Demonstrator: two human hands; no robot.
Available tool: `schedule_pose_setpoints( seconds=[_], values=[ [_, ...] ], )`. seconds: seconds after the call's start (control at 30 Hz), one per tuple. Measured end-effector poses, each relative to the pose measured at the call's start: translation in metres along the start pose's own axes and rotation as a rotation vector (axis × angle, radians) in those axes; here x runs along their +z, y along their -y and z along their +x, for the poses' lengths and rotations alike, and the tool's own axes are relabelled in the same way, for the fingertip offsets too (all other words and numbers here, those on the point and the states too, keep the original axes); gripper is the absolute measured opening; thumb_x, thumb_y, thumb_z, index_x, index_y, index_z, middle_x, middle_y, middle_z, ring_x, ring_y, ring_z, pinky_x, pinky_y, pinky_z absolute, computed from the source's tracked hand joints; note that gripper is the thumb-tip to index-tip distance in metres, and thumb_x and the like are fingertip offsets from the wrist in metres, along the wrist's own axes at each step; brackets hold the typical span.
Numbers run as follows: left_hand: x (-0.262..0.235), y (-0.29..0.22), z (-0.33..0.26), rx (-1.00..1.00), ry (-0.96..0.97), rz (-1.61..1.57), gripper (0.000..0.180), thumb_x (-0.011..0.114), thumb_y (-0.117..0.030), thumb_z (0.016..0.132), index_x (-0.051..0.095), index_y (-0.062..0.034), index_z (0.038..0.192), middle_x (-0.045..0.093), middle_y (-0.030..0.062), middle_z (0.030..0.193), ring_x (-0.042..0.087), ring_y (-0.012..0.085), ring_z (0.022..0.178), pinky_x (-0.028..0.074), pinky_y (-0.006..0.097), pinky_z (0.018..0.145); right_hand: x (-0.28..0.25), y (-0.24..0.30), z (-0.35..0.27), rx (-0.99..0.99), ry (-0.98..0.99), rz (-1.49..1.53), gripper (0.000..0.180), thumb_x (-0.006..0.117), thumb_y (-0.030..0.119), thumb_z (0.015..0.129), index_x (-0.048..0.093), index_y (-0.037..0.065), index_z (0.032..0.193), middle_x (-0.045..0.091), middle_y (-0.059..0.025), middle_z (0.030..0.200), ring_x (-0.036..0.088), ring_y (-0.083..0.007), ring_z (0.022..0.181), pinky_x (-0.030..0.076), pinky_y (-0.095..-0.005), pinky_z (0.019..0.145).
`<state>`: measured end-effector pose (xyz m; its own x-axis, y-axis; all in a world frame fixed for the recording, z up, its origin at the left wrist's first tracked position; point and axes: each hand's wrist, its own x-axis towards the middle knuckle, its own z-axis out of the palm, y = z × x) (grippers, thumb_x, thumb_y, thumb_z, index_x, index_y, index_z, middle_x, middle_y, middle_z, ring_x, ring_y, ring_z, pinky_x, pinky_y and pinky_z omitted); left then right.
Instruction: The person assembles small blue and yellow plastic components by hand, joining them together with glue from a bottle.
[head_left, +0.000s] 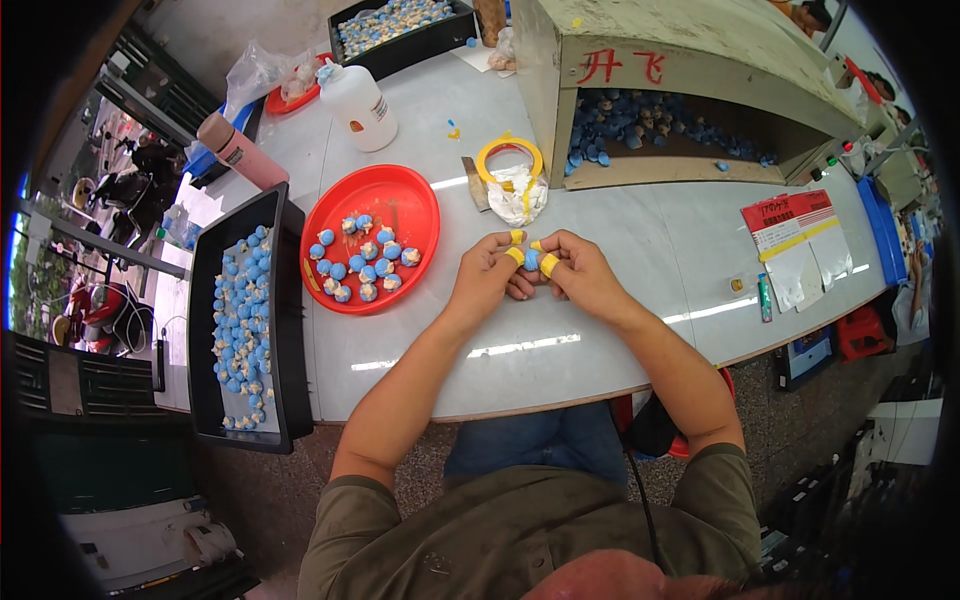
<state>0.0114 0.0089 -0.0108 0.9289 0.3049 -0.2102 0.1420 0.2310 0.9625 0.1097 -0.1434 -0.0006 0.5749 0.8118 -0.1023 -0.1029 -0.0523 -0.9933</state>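
My left hand (484, 279) and my right hand (590, 279) meet over the table, yellow tape wrapped round thumbs and forefingers. Between the fingertips of both is a small blue piece (531, 260), mostly covered by the fingers. To the left lies a round red tray (424, 226), with several small blue-and-cream balls (367, 271) in it. Just beyond the hands sit a crumpled white cloth (516, 204) and a yellow ring like a tape roll (537, 158). A flat, narrow strip (474, 184) lies beside them.
A black tray (292, 330) of similar balls overhangs the left table edge. Behind it stand a pink flask (245, 155) and a white bottle (358, 108). A cabinet (690, 40) holding blue pieces (640, 120) blocks the far right. Printed cards (790, 225) lie at right.
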Motion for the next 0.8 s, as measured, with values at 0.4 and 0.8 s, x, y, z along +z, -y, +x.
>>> schedule_pose_setpoints(
  seconds=[0.4, 0.8],
  values=[
    [-0.004, 0.005, -0.002, -0.009, 0.016, 0.002, 0.035, 0.050, -0.020, 0.097, 0.050, 0.0012, 0.125, 0.065, 0.0092, 0.083, 0.062, 0.0117, 0.063, 0.050, 0.023, 0.056, 0.004, -0.005, 0.003, 0.022, 0.018, -0.039, 0.016, 0.056, 0.008, 0.093, 0.055, -0.001, 0.107, 0.061, -0.0034, 0.086, 0.052, -0.0047, 0.065, 0.043, -0.0205, 0.054],
    [-0.017, -0.031, -0.010, 0.134, -0.226, 0.134, 0.040, 0.063, -0.023, 0.091, 0.054, -0.0001, 0.122, 0.065, 0.0071, 0.096, 0.062, 0.0116, 0.076, 0.048, 0.025, 0.064, -0.011, -0.011, 0.012, -0.176, -0.220, 0.011, 0.022, 0.055, 0.000, 0.089, 0.053, -0.004, 0.111, 0.057, -0.0007, 0.084, 0.048, -0.0021, 0.065, 0.039, -0.0181, 0.057]
  ],
)
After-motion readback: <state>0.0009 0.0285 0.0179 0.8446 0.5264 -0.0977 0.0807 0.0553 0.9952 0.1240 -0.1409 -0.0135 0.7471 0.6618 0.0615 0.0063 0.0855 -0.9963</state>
